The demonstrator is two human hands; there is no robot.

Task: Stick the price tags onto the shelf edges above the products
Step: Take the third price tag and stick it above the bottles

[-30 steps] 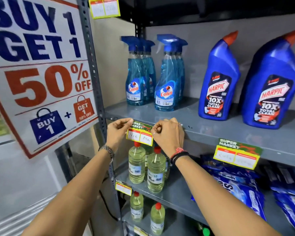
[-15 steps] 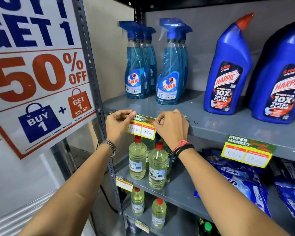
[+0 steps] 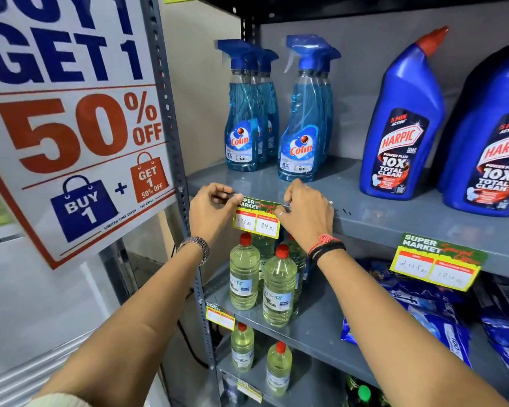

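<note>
- Your left hand (image 3: 210, 211) pinches the upper-left corner of the price tag (image 3: 257, 217) between thumb and fingertips. Your right hand (image 3: 304, 214) closes on the tag's upper-right corner, and its fingers curl over the shelf edge (image 3: 394, 227) there.
- You hold both top corners, I judge, to keep the tag level and taut while its top strip goes against the metal. With one hand alone it could swing crooked.
- The tag sits just left of centre in the frame, flat against the grey shelf edge. Its lower half hangs below the lip, and both handwritten prices stay uncovered.
- It hangs directly above the red-capped clear bottles (image 3: 260, 277) on the shelf below, which suits the task, since each tag marks the products under it.
- The blue spray bottles (image 3: 276, 113) stand on the shelf just behind your hands, near enough to knock if you reach over the lip.
- A second tag (image 3: 437, 261) is already fixed to the same edge at the right of the frame, tilted down to the right, above the blue packets (image 3: 441, 312). A third tag (image 3: 220, 316) is on the next shelf down.
- I cannot tell whether the adhesive has taken yet, so firm pressure along the top strip seems wise before you let go.
</note>
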